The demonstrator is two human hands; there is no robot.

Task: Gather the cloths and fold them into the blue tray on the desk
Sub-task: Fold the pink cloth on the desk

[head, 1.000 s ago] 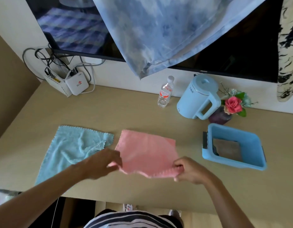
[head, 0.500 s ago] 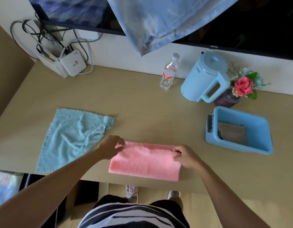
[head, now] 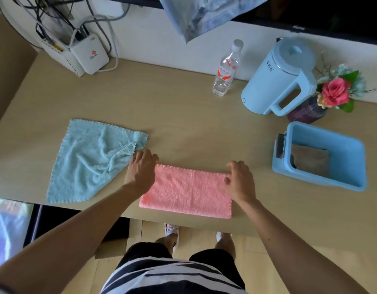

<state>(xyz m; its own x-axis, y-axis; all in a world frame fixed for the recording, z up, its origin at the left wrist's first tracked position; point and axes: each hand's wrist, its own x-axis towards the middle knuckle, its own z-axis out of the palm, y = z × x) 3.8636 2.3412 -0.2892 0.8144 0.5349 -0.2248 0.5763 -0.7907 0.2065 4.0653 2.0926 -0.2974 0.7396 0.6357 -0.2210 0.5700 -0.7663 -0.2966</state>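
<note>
A pink cloth (head: 187, 190) lies folded in half as a flat rectangle near the desk's front edge. My left hand (head: 142, 168) rests at its left end with relaxed fingers, holding nothing. Over the cloth's right end hovers my right hand (head: 239, 181), its fingers loosely curled and free of the fabric. A light blue cloth (head: 90, 160) lies spread and rumpled to the left, one corner near my left hand. The blue tray (head: 350, 149) stands at the right with a brown folded cloth (head: 310, 160) inside.
At the back of the desk stand a clear water bottle (head: 225, 71), a light blue kettle (head: 281, 79) and a vase with a pink rose (head: 334, 94). A white router (head: 89, 54) with cables sits back left. A blue patterned fabric (head: 204, 13) hangs above.
The pink cloth was lifted by its near corners, folded away from me onto itself, and laid flat. Both hands have since let go of its far edge.
</note>
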